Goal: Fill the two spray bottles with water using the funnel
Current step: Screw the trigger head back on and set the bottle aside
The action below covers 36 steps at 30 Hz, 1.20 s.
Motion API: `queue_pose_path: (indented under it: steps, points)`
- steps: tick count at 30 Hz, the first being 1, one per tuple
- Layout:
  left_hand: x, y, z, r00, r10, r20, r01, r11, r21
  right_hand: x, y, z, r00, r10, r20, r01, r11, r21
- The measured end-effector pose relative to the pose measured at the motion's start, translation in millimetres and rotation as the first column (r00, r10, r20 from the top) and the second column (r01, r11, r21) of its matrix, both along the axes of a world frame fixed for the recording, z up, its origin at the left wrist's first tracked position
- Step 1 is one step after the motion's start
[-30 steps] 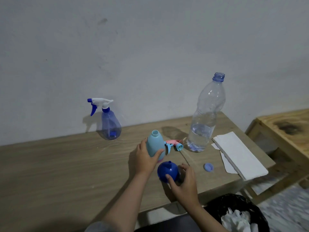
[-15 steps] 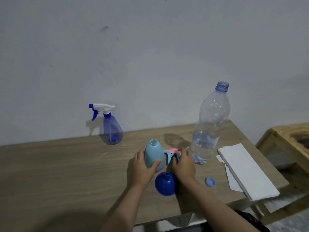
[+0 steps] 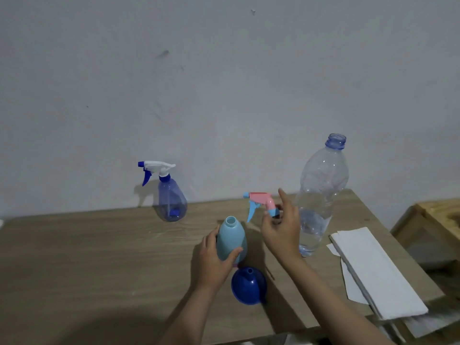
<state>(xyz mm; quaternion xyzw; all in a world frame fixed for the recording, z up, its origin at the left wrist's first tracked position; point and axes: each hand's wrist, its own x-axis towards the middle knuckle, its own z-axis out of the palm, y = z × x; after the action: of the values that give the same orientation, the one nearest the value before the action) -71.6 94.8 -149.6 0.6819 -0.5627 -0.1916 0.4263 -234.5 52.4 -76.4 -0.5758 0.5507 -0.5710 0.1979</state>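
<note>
1. Head view: left hand (image 3: 214, 260) grips the pale bottle (image 3: 231, 239), upright on the desk (image 3: 99, 257), mouth open upward.
2. Right hand (image 3: 281, 227) pinches the pink sprayer (image 3: 262, 202), lifted just right of and above that mouth.
3. Funnel (image 3: 249, 286) lies upside down just in front of the bottle, nearer the left hand.
4. Water bottle (image 3: 319, 195) stands uncapped to the right.

No legible text, label, brand, number or sign anywhere. Light blue bottle (image 3: 231, 241), dark blue spray bottle (image 3: 171, 204), clear water bottle (image 3: 319, 195), funnel (image 3: 249, 286), pink trigger head (image 3: 263, 202), white paper (image 3: 373, 272): all unmarked.
</note>
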Motion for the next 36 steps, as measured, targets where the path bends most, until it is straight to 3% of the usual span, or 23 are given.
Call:
queue_pose_path:
  steps: [10,21,29,36]
  points:
    - [3,1,2,0.999,-0.012,0.040,0.009,0.998,0.069,13,15,123,0.908,0.200,0.369,-0.120,0.966,-0.231]
    - [2,2,8,0.998,-0.018,0.059,0.011,0.994,0.106,37,13,90,0.936,0.234,0.261,-0.207,0.970,-0.128]
    - [1,3,9,0.999,-0.027,0.016,0.026,0.996,0.086,41,5,17,0.936,0.349,0.046,-0.352,0.931,0.100]
    - [2,5,5,0.999,-0.029,-0.043,0.032,0.997,0.069,37,3,5,0.926,0.378,0.017,-0.376,0.915,0.145]
